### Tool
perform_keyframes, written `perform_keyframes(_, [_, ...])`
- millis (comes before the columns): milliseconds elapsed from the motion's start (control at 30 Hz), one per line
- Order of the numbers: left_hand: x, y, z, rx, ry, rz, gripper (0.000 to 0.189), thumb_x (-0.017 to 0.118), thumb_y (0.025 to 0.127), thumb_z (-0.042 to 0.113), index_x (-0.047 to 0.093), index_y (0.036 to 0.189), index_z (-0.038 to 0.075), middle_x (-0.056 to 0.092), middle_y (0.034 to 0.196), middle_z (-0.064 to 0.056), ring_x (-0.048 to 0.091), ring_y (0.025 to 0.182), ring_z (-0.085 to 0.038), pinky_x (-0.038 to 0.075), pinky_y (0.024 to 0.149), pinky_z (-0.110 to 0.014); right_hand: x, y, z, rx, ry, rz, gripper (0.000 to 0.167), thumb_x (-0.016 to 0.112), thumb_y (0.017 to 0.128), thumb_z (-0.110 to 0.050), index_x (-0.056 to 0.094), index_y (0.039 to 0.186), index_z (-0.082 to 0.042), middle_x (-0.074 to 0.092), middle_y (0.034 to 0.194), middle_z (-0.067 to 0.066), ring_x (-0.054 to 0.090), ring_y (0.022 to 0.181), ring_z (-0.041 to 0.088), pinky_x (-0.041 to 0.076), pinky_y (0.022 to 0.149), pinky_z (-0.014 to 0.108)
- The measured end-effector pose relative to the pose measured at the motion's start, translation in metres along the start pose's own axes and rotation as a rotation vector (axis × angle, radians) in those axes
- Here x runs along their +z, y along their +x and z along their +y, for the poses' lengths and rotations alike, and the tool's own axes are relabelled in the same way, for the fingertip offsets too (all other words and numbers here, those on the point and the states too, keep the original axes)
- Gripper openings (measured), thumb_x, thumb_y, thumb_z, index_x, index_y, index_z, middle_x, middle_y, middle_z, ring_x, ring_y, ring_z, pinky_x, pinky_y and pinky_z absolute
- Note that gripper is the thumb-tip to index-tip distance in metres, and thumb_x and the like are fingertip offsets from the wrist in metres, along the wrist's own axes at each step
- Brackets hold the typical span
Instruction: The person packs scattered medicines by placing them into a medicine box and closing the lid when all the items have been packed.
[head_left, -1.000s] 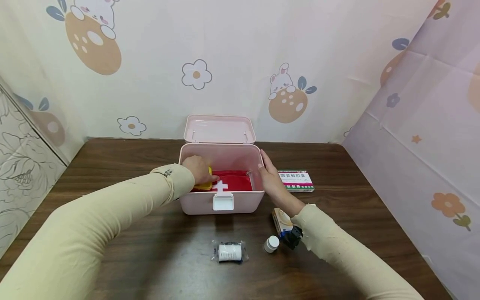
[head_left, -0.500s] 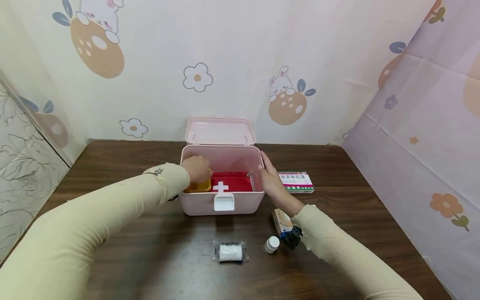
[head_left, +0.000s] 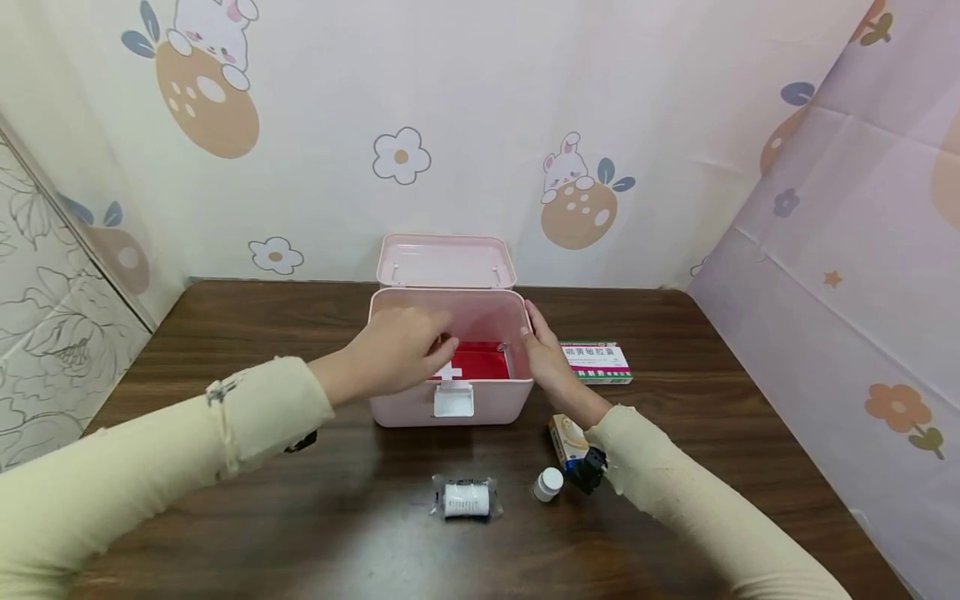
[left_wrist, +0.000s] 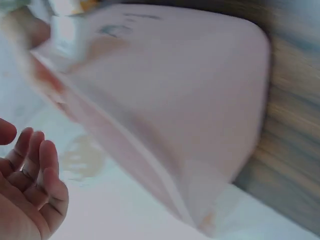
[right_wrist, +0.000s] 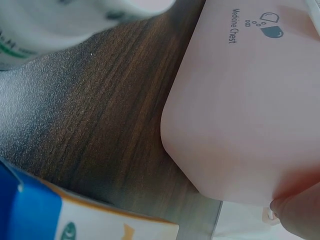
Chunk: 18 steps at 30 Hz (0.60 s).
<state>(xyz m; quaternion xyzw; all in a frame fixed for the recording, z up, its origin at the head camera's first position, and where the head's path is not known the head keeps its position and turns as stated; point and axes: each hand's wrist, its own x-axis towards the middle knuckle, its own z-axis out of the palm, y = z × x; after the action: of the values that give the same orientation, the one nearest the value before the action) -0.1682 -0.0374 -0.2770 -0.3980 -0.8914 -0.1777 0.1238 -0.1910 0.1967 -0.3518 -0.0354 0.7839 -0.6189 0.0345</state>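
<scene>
A pink medicine chest [head_left: 401, 410] stands on the table with its lid [head_left: 446, 260] tipped back. Inside lies a red pouch [head_left: 483, 364] with a white cross. My left hand [head_left: 397, 350] hovers over the chest's left front rim, its fingers loosely bent around nothing. In the left wrist view the palm and fingers of the left hand [left_wrist: 37, 185] show bare, apart from the chest. My right hand [head_left: 553, 362] grips the chest's right wall, thumb at the rim and fingers outside. The left part of the chest's interior is hidden behind my left hand.
In front of the chest lie a wrapped white bandage roll [head_left: 467, 500], a small white bottle [head_left: 548, 484] and an orange, white and blue box [head_left: 567, 442]. A flat medicine carton [head_left: 600, 362] is right of the chest. A patterned curtain [head_left: 322, 167] hangs behind.
My left hand has let go of a yellow item inside the chest's left part and lifted up and out toward the front. My right hand keeps its grip on the wall.
</scene>
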Motion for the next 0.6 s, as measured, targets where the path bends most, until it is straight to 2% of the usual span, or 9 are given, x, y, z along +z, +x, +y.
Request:
perform_keyframes(100, [-0.006,-0.009,0.015,0.169,-0.015,0.134,0.018,0.063,0.085,0.013,0.053,0.070,0.013,0.049,0.058,0.006,0.046,0.055,-0.010,0.039,0.052,-0.024,0.000,0.001,0.000,-0.007,0.000,-0.003,0.053,0.027,0.104,-0.011,0.008,0.154,-0.008,0.016,0.157,0.010,0.018,0.141,0.028,0.021,0.112,0.048])
perform_keyframes(200, [-0.006,-0.017,0.030,0.310,-0.034,0.176,0.014,0.068,0.082,0.016,0.057,0.074,0.012,0.055,0.065,0.005,0.049,0.060,-0.010,0.042,0.057,-0.022,0.000,0.000,-0.001,-0.011,0.008,-0.006,0.053,0.027,0.105,-0.012,0.008,0.154,-0.009,0.015,0.157,0.010,0.017,0.141,0.027,0.021,0.112,0.047])
perform_keyframes(267, [-0.003,-0.022,0.041,0.354,-0.049,0.123,0.015,0.070,0.083,0.022,0.059,0.077,0.012,0.056,0.069,0.004,0.051,0.063,-0.010,0.044,0.059,-0.020,-0.001,0.001,-0.001,-0.014,0.016,-0.011,0.053,0.027,0.105,-0.012,0.008,0.154,-0.009,0.015,0.157,0.010,0.018,0.141,0.028,0.022,0.111,0.048])
perform_keyframes(400, [0.014,-0.035,0.056,0.379,0.034,-0.037,0.029,0.068,0.083,0.042,0.064,0.078,0.014,0.058,0.071,0.005,0.054,0.065,-0.010,0.046,0.059,-0.022,-0.001,0.001,-0.002,-0.012,0.016,-0.012,0.053,0.028,0.104,-0.011,0.008,0.154,-0.009,0.015,0.157,0.011,0.018,0.141,0.029,0.023,0.111,0.049])
perform_keyframes(467, [0.028,-0.040,0.058,0.385,0.103,-0.112,0.036,0.068,0.081,0.050,0.064,0.076,0.015,0.057,0.071,0.006,0.053,0.065,-0.010,0.045,0.057,-0.024,-0.001,0.001,-0.001,-0.007,0.010,-0.011,0.053,0.027,0.104,-0.011,0.008,0.154,-0.010,0.015,0.157,0.011,0.018,0.141,0.029,0.023,0.111,0.049])
perform_keyframes(533, [0.046,-0.045,0.058,0.393,0.169,-0.159,0.040,0.069,0.077,0.055,0.064,0.077,0.015,0.057,0.071,0.006,0.053,0.067,-0.011,0.044,0.056,-0.025,0.000,0.000,-0.001,-0.003,0.008,-0.008,0.053,0.027,0.104,-0.011,0.008,0.154,-0.010,0.015,0.157,0.011,0.018,0.141,0.029,0.023,0.111,0.050])
perform_keyframes(600, [0.064,-0.051,0.057,0.392,0.197,-0.207,0.042,0.071,0.075,0.057,0.065,0.080,0.015,0.057,0.074,0.006,0.053,0.068,-0.011,0.044,0.057,-0.024,0.000,0.000,-0.001,-0.005,0.010,-0.007,0.053,0.027,0.104,-0.011,0.008,0.154,-0.010,0.015,0.157,0.011,0.018,0.141,0.029,0.023,0.111,0.050])
